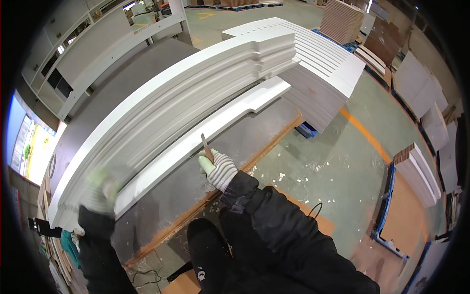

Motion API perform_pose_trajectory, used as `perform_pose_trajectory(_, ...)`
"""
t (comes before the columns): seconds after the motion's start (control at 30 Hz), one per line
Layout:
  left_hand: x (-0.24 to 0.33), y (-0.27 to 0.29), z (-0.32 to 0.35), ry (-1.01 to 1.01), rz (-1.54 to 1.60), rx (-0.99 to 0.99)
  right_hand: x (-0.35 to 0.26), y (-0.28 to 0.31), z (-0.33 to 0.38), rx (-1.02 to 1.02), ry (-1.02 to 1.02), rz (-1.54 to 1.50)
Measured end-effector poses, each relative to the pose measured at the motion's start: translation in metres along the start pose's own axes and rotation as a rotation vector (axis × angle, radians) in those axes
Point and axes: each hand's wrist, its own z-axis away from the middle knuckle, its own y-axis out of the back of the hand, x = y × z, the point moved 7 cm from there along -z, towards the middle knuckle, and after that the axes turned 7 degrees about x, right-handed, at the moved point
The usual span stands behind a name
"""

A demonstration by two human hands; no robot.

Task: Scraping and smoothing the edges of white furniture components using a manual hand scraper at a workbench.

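Observation:
My right hand [215, 168], in a striped glove with pale green fingers, is closed round a small knife [207, 148] with a brown handle. Its narrow blade points up and away, over the near edge of a long white board [196, 137] with a stepped notch toward its far end. My left hand [103, 188], gloved alike, is smeared by motion near the board's left end, beside a tall stack of white profiled boards [166, 93]. Whether its fingers grip anything cannot be made out.
The dark worktable [235, 142] has a worn brown front edge. At the far right stands a pile of slotted white panels [318, 59]. White scraps [281, 175] litter the green floor. Boards stand on a blue pallet [384, 206] at right; a white frame [117, 54] rises behind.

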Motion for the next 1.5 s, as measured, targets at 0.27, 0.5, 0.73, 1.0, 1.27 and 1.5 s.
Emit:
perform_pose_trajectory(0.27,-0.124,-0.016,-0.086,0.449,0.323,-0.078,-0.006,-0.009,0.015,-0.018,-0.052,-0.360)
perform_pose_trajectory(0.5,0.043,0.020,-0.010,0.147,0.331,0.134,0.017,0.049,0.070,0.167,0.212,-0.535)
perform_pose_trajectory(0.73,0.068,-0.005,0.139,0.095,0.143,-0.173,0.081,0.111,0.144,0.373,0.011,-0.323)
perform_pose_trajectory(1.0,0.143,-0.059,0.079,-0.004,0.144,-0.219,0.075,0.184,0.121,0.669,0.205,0.285)
perform_pose_trajectory(1.27,0.150,-0.081,0.063,-0.088,0.179,-0.201,0.036,0.234,0.037,0.669,0.167,0.766)
perform_pose_trajectory(1.5,0.150,-0.085,0.062,-0.102,0.181,-0.242,0.054,0.352,-0.027,0.955,-0.024,0.822)
